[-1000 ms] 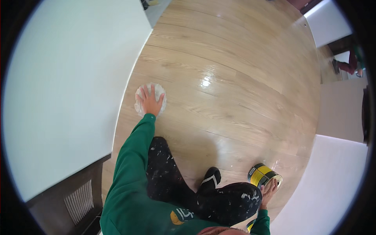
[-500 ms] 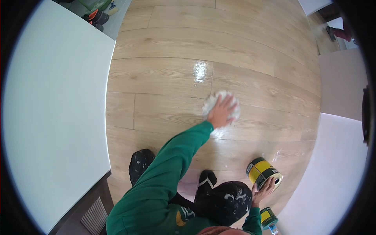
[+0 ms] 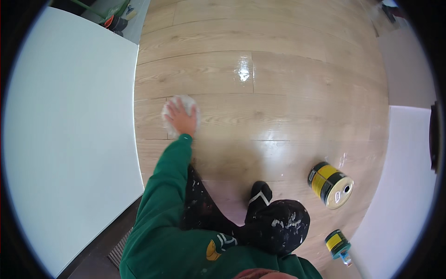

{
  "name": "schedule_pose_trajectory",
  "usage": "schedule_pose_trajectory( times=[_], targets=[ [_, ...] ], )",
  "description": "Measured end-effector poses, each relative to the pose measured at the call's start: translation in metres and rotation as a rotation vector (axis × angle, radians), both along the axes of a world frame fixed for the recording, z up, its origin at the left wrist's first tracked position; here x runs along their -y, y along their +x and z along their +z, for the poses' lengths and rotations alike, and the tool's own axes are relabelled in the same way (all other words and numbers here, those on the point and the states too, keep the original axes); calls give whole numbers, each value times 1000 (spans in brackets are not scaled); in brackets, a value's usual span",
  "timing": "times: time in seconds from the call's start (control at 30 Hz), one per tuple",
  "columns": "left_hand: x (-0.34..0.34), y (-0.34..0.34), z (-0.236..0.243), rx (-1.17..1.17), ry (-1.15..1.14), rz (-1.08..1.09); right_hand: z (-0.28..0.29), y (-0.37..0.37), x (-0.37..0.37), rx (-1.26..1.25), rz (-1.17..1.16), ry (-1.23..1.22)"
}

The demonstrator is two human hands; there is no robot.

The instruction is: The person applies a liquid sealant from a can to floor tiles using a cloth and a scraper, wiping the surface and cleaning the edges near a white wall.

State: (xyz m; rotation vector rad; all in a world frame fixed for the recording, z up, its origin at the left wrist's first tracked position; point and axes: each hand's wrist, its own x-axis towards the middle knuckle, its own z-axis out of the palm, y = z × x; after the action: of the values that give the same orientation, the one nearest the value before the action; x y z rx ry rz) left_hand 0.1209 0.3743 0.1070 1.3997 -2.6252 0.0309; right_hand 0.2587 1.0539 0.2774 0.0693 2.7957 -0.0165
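Observation:
My left hand (image 3: 181, 117) lies flat with fingers spread on a round, whitish cloth or pad (image 3: 172, 125) on the pale wood-look floor (image 3: 223, 74), near the left wall. My green sleeve (image 3: 165, 165) runs down from it over my paint-spattered dark trousers (image 3: 283, 225). A large black and yellow can (image 3: 327, 186) with a metal top and an open hole sits to my right. My right hand is out of sight.
White walls (image 3: 69, 139) run along both sides. A smaller yellow and dark-green container (image 3: 337, 244) with a blue object at its top sits low right. A dark louvred panel (image 3: 118, 249) is lower left. Tools and black pots (image 3: 118, 23) stand at top left.
My left hand and the cloth swept right, then back left toward the wall. My right hand, on the large can earlier, has left it and dropped out of view.

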Motion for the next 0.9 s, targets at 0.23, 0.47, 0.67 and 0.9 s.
schedule_pose_trajectory(
  times=[0.23, 0.47, 0.67, 0.9],
  targets=[
    [-225, 5, 40, 5, 358, -603, -15, 6, -5, -29, -38, -42],
    [-268, 14, 46, -91, 426, -841, -26, -4, -12, -38, -41, -71],
    [-259, 21, 48, -141, 452, -885, -33, -20, -13, -22, -38, -75],
    [-201, 21, 35, -140, 341, -679, -43, -57, -9, 22, -14, -25]
  ],
)
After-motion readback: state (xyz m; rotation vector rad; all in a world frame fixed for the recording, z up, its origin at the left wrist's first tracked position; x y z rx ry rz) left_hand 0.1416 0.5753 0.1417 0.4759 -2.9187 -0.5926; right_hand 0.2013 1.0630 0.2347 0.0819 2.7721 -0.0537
